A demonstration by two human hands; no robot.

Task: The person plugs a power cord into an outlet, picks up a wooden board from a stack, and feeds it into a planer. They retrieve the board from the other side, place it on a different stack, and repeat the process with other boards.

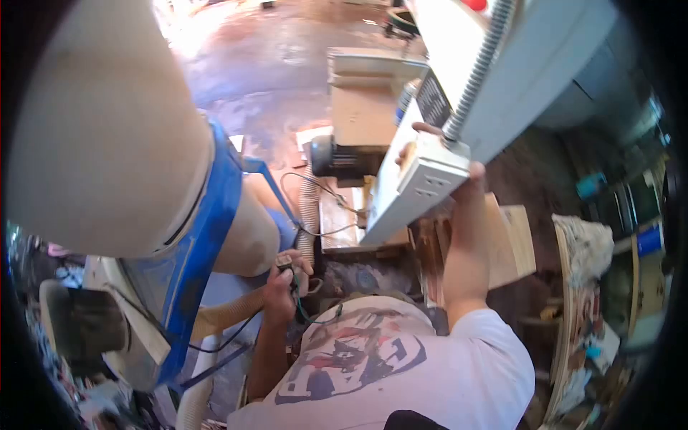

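My left hand (292, 281) is closed around a small, squarish electrical plug (285, 262), with a dark green cord (301, 309) hanging from it toward my shirt. My right hand (469, 179) reaches up to a white outlet box (433, 168). Its thumb lies at the box's right corner and its fingers curl over the far side. Sockets show on the near face of the box. A ribbed grey conduit (481, 68) enters the box from above, beside a broad white post (537, 72).
On the left, a large pale dust bag (107, 129) sits on a blue metal band (201, 236). A ribbed hose (308, 208) and dark motor (344, 158) stand ahead. Wooden boards (509, 244) lean at right, near a cluttered shelf (562, 315).
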